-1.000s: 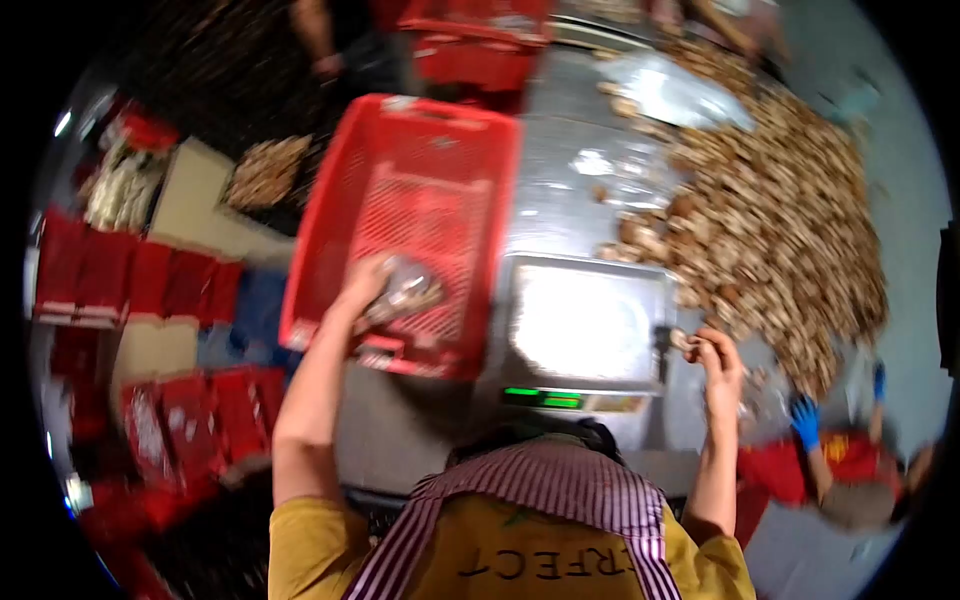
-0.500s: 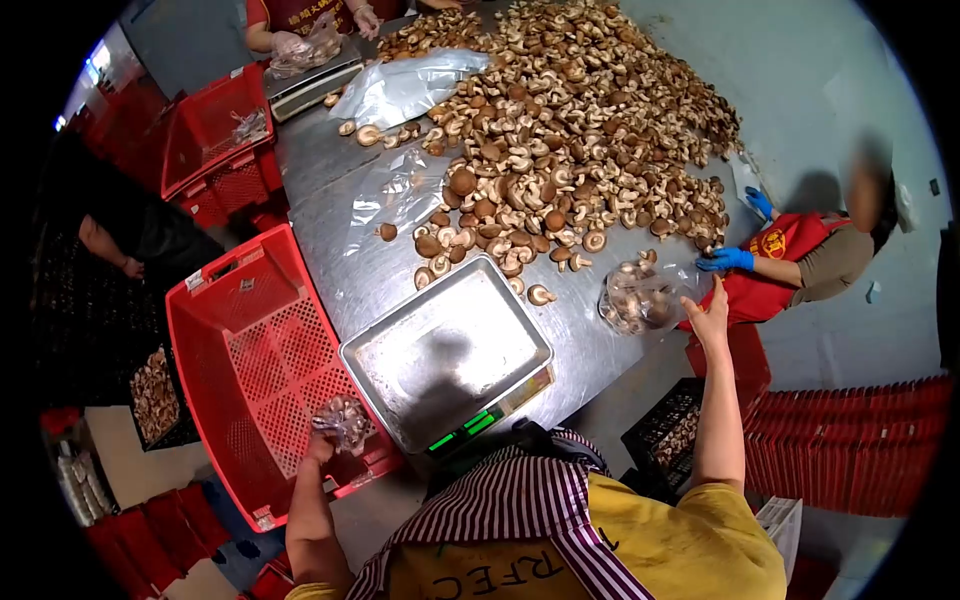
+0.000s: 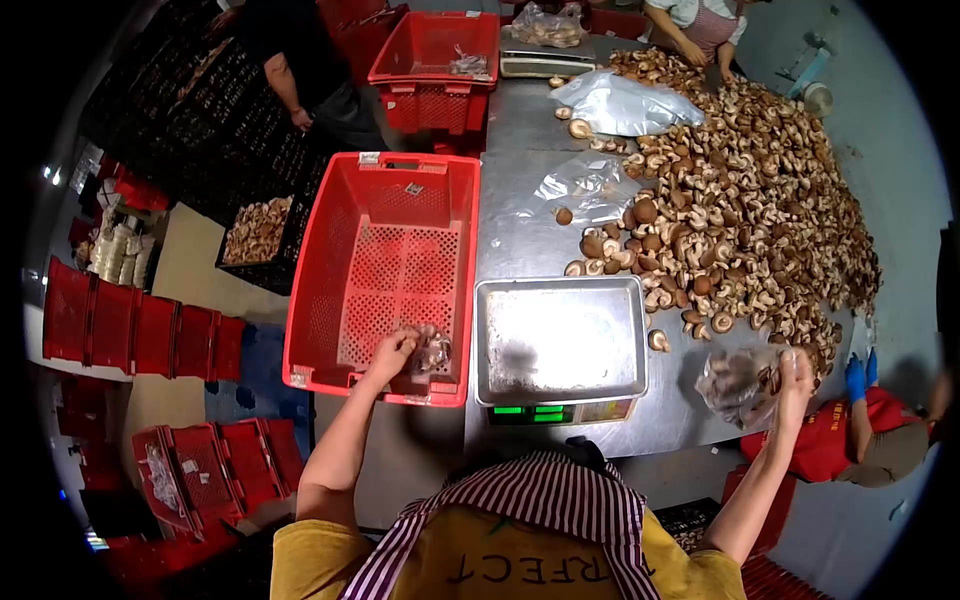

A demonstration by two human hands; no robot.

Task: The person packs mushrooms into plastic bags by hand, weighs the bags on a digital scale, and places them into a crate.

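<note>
My left hand [image 3: 393, 356] is closed on the neck of a clear plastic bag of mushrooms [image 3: 433, 352], low inside the near end of a red perforated crate [image 3: 376, 388]. Over the table's right side, my right hand [image 3: 795, 382] grips the edge of a second clear bag of mushrooms [image 3: 733, 386]. Between my hands stands a scale with a bare metal tray [image 3: 560, 340] and lit green digits. Beyond it spreads a large heap of loose brown mushrooms [image 3: 740, 200].
Flat plastic bags [image 3: 590, 186] and a whitish plastic sheet [image 3: 625, 103] lie on the metal table [image 3: 515, 225]. A co-worker in blue gloves [image 3: 856, 378] is at the right; others stand at the back. Another red crate [image 3: 435, 50] and scale [image 3: 545, 66] are beyond, with stacked crates [image 3: 140, 320] at left.
My right hand has gone from open beside the second bag to closed on its edge. My left hand stays on its bag in the crate. The view has turned left.
</note>
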